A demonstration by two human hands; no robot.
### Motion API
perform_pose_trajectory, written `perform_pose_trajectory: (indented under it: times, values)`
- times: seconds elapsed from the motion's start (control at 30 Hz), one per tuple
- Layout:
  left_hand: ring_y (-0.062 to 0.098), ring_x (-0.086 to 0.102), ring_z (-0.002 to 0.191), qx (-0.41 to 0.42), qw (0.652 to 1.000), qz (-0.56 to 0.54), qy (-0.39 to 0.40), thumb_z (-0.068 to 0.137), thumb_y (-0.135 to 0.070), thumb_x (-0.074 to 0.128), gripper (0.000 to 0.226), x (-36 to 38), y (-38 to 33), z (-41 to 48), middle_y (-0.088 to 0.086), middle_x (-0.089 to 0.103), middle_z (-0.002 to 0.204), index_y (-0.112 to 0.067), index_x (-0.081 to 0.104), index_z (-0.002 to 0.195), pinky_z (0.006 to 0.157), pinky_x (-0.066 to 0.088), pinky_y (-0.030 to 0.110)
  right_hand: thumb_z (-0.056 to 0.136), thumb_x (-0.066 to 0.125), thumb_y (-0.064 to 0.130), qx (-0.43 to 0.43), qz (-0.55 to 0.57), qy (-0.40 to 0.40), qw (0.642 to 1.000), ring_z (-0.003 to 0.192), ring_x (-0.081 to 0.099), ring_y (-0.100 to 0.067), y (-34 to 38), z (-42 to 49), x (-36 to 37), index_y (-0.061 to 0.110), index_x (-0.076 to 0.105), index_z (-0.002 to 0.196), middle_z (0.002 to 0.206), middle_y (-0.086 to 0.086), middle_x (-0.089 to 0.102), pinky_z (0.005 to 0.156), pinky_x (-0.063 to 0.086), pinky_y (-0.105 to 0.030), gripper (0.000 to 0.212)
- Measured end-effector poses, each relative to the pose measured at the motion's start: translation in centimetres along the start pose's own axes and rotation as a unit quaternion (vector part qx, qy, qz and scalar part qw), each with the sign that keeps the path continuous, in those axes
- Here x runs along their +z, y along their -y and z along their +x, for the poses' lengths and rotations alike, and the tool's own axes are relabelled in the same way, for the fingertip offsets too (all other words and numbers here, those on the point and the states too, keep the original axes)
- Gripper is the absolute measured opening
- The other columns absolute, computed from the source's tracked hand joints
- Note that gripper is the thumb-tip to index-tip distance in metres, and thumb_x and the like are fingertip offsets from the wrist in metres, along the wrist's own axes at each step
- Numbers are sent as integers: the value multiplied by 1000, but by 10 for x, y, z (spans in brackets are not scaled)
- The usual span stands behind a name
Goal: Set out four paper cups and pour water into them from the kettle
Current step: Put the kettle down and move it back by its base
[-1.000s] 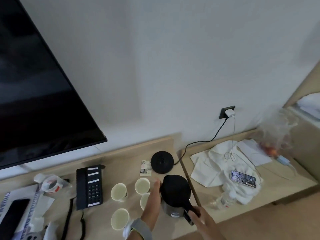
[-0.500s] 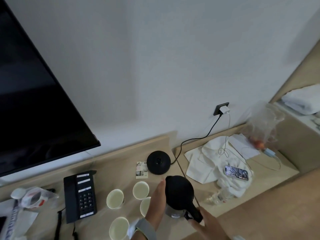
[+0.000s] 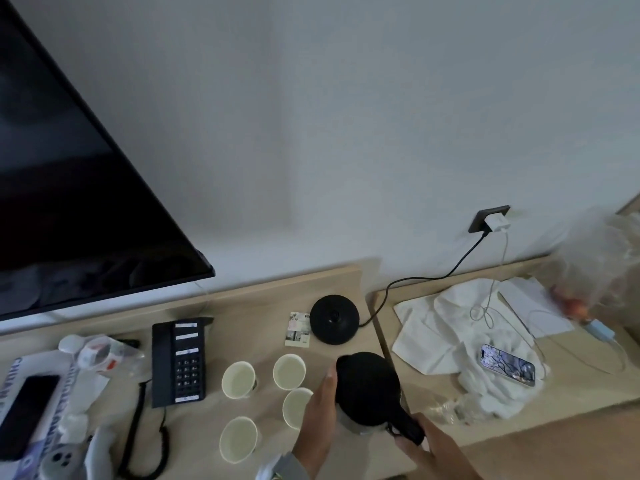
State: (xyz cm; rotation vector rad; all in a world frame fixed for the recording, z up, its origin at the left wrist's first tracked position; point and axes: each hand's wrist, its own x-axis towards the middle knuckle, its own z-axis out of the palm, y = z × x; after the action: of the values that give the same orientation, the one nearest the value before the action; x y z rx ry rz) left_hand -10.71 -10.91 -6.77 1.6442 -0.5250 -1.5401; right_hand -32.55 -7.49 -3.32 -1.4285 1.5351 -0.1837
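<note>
Kettle (image 3: 367, 389) sitting on the desk (image 3: 263, 327), off its base (image 3: 334, 318), just right of four cups (image 3: 289, 371). Right hand (image 3: 438, 448) is gripping the handle. Left hand (image 3: 320, 414) is lying flat, fingers extended, against the kettle's left side, partly covering one cup. Cups are standing upright, clustered; contents unclear. Phone (image 3: 181, 360) is sitting to their left.

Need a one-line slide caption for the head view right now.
Right hand grips the kettle handle, left hand steadies it beside four paper cups.
</note>
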Motion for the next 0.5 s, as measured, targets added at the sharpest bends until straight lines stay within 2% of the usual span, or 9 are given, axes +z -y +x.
perform_pose_trajectory:
  times: [0.17, 0.33, 0.4, 0.47, 0.5]
  values:
    - [24, 59, 137, 11, 1000, -9, -12, 111, -24, 50, 33, 10, -2, -4, 9, 72, 135, -8, 70, 133, 125, 36, 45, 99, 70, 15, -31, 3, -19, 999, 87, 61, 23, -8, 8, -7, 35, 52, 104, 90, 53, 60, 72, 41, -4, 28]
    - [15, 59, 138, 54, 998, -14, 21, 113, -29, 45, 36, 18, -15, 1, -1, 72, 137, -16, 70, 136, 125, 36, 40, 97, 70, 10, -61, 22, -45, 997, 86, 64, 16, -1, 14, -24, 31, 62, 102, 92, 40, 68, 72, 43, -5, 23]
    - [4, 62, 133, 70, 997, -10, 38, 113, -33, 43, 35, 19, -26, 9, -10, 74, 134, -29, 74, 129, 117, 43, 28, 97, 71, 14, -73, 20, -57, 995, 82, 65, 13, 5, 21, -32, 32, 63, 99, 87, 37, 68, 70, 43, -10, 20]
    - [-11, 66, 118, 66, 996, -25, 46, 112, -37, 45, 36, 21, -41, 20, -24, 76, 122, -45, 79, 111, 97, 50, 10, 98, 71, 20, -79, 15, -63, 995, 72, 64, 8, 13, 31, -44, 33, 61, 94, 81, 31, 68, 64, 42, -16, 17]
    - [-14, 67, 111, 63, 996, -37, 43, 112, -37, 46, 36, 21, -49, 26, -30, 76, 115, -49, 79, 105, 90, 51, 7, 99, 70, 24, -84, 12, -62, 994, 67, 62, 7, 18, 39, -50, 34, 59, 94, 78, 29, 68, 62, 41, -17, 15]
